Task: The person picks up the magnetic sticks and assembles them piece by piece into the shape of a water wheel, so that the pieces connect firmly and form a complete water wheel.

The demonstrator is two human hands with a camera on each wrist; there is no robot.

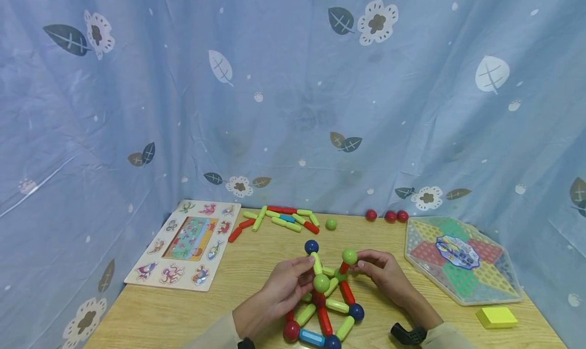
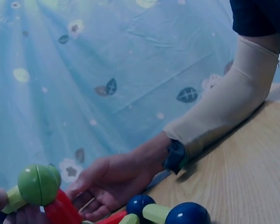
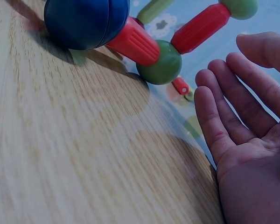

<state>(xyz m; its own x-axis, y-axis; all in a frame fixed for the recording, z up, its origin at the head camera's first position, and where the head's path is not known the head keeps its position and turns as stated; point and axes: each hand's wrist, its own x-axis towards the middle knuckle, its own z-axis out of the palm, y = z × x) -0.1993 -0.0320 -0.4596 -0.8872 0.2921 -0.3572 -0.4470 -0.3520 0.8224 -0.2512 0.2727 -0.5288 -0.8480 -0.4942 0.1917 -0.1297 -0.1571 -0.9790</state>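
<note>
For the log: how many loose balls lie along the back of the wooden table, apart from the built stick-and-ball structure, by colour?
Red plastic balls: 3
Green plastic ball: 1
Total: 4

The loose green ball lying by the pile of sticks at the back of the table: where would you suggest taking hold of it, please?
Pinch the green ball across its widest part, coming from above with the fingers on its left and right. It is round, sits alone on the wooden table, and has bare wood on its right; the sticks lie close on its left.
</note>
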